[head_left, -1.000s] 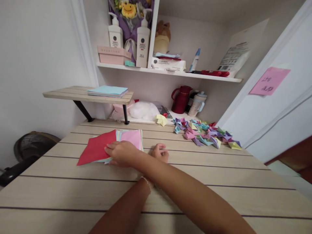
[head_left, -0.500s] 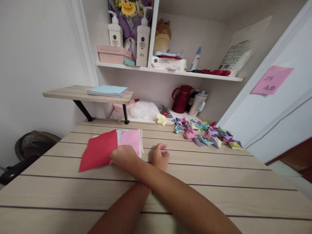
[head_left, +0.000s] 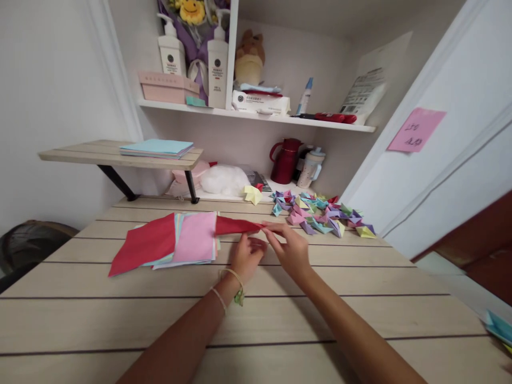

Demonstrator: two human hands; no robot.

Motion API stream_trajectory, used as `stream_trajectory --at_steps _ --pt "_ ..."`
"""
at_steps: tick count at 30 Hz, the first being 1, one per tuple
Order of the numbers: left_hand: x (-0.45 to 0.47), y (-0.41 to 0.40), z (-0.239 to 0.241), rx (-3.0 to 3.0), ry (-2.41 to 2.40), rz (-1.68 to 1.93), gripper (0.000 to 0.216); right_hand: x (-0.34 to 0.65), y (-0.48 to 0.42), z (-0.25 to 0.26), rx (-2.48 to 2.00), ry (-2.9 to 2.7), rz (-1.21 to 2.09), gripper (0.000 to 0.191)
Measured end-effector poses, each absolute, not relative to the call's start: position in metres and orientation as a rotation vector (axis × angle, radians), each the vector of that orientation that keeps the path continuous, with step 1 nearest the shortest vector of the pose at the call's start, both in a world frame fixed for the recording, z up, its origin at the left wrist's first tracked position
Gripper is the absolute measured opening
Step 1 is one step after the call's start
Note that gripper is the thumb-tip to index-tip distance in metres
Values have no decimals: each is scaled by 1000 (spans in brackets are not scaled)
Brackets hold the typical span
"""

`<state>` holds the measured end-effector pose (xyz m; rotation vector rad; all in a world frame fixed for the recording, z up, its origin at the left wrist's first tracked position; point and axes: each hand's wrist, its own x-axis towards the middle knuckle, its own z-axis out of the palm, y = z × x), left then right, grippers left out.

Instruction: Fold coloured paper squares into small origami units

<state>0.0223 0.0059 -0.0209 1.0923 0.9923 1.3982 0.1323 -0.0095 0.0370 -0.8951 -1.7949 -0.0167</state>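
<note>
A red sheet of paper [head_left: 236,225], seen nearly edge-on, is pinched at its right tip by my right hand [head_left: 291,246]. Its left end is beside a fanned pile of coloured paper with a pink sheet [head_left: 196,237] on top. Another red sheet [head_left: 146,242] covers the left part of that pile. Just under the held sheet is my left hand [head_left: 247,257], fingers loosely curled and a little apart, with nothing visible in them. Whether its thumb touches the sheet's lower edge I cannot tell. Two bracelets circle the left wrist.
Several folded paper pieces [head_left: 320,213] lie heaped at the back right, and a yellow one [head_left: 253,195] sits apart. A small raised shelf [head_left: 80,152] at the left carries a paper stack [head_left: 157,148]. Behind stand a red jug [head_left: 286,162] and a light cup [head_left: 311,169].
My right hand has moved from the pile to the right, drawing a red sheet with it. The forearms are no longer crossed. The view has shifted slightly right.
</note>
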Motion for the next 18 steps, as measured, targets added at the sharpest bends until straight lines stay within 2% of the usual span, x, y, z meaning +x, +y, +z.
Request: stream_trajectory --at_steps 3,6,7,9,12,18 --pt "21 1 -14 1117 892 1391 55 180 -13 25 -797 -1939 -143 13" --pt "20 -3 -7 1098 782 1423 86 206 -16 16 -773 -2001 -184 13" --pt "19 -4 -6 1119 772 1413 89 211 -17 15 -765 -2014 -174 12" --pt "18 -4 -4 1191 801 1374 81 215 -18 13 -738 -2023 -128 11" --pt "15 -3 -3 1311 918 1309 50 215 -21 14 -715 -1954 -34 11" --pt "14 -3 -1 1239 901 1268 29 210 -28 13 -855 -1720 109 7"
